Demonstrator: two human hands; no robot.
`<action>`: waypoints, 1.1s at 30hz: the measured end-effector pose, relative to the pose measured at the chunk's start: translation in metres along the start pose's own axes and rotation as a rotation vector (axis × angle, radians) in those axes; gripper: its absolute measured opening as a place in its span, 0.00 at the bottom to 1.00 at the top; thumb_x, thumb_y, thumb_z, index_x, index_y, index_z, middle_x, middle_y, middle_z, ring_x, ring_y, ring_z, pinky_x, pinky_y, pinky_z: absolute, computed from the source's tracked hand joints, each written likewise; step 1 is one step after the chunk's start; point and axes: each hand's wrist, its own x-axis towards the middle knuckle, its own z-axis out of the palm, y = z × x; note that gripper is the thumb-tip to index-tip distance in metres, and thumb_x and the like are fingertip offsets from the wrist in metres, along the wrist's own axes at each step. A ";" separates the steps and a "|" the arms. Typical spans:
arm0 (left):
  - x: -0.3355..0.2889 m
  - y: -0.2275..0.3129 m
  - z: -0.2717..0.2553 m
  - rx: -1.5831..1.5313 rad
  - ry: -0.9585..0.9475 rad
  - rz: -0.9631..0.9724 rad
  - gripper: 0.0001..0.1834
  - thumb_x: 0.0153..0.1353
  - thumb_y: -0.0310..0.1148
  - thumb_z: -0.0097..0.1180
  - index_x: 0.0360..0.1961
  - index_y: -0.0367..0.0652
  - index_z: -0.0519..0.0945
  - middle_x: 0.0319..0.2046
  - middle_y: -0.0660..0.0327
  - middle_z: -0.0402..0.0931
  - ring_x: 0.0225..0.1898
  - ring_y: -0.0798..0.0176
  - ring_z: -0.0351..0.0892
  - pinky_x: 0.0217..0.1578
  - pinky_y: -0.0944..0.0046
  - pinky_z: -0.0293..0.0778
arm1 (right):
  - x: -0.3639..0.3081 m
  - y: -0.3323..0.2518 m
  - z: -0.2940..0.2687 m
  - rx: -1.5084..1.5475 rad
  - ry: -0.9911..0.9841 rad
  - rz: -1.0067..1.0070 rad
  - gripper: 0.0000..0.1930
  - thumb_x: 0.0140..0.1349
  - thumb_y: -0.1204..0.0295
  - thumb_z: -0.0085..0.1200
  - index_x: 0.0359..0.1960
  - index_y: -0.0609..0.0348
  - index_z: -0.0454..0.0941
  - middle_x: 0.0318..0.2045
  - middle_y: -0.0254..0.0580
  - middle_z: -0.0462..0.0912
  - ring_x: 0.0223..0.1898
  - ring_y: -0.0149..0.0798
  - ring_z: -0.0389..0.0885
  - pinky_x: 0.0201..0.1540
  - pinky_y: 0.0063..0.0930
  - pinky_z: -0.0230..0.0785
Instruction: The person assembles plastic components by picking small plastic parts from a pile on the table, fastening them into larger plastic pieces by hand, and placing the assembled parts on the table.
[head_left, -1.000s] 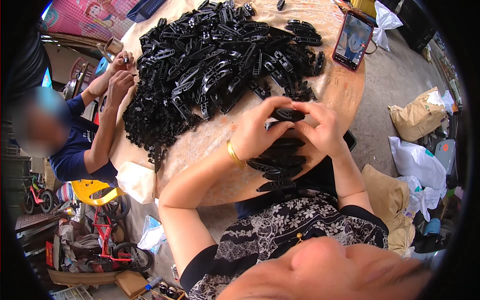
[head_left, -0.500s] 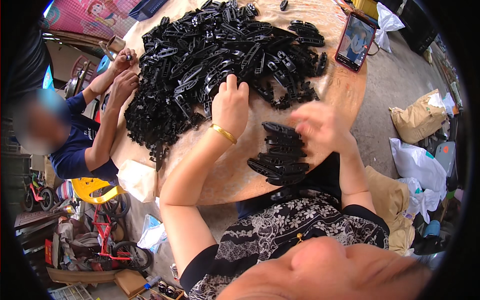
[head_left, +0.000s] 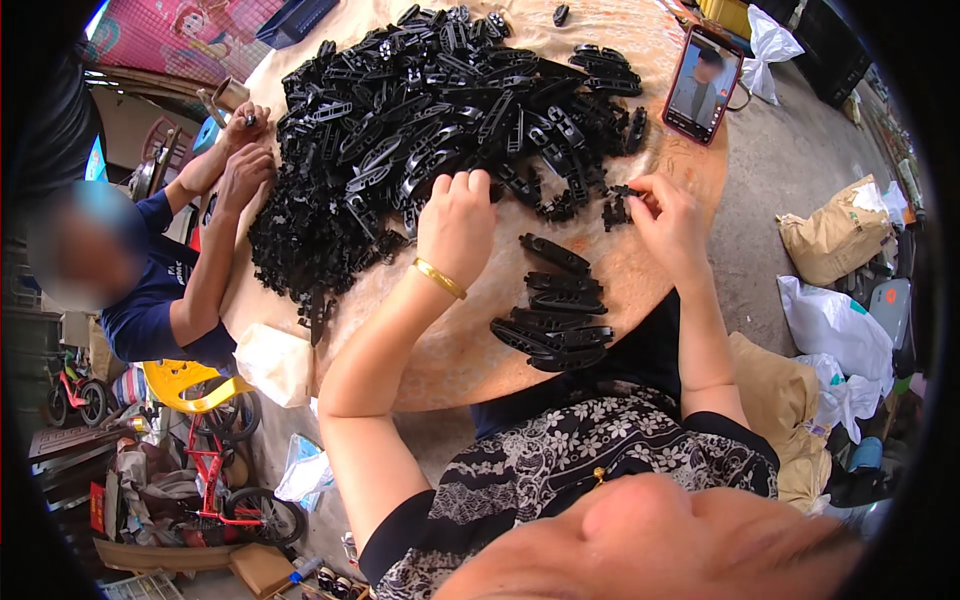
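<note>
A big heap of black plastic parts (head_left: 400, 120), long slotted pieces mixed with small clip-like ones, covers much of the round table. My left hand (head_left: 457, 222), with a gold bangle on its wrist, is at the heap's near edge. Its fingers are curled closed, and whatever they grip is hidden. To the right, my right hand (head_left: 668, 222) pinches a small black plastic clip (head_left: 634, 191) beside a little cluster of similar pieces (head_left: 614, 212). Between my forearms, several long black parts (head_left: 555, 318) lie in a rough column near the table's front edge.
A phone (head_left: 703, 85) playing a video stands at the table's right edge. Across at the left, a co-worker's hands (head_left: 245, 160) handle a small part. A cream-coloured bag (head_left: 275, 362) sits at the table's left rim. Sacks (head_left: 838, 232) stand on the floor at right.
My right hand has moved up and left from beside the column of long parts to the small clips. My left hand has shifted slightly down and left, staying closed.
</note>
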 end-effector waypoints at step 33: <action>-0.006 0.038 -0.002 -1.616 -0.213 -0.309 0.17 0.65 0.30 0.50 0.55 0.41 0.69 0.35 0.66 0.73 0.32 0.75 0.74 0.36 0.74 0.74 | -0.007 -0.054 0.011 0.327 0.196 -0.413 0.08 0.48 0.83 0.59 0.30 0.61 0.77 0.29 0.40 0.80 0.31 0.41 0.79 0.33 0.28 0.72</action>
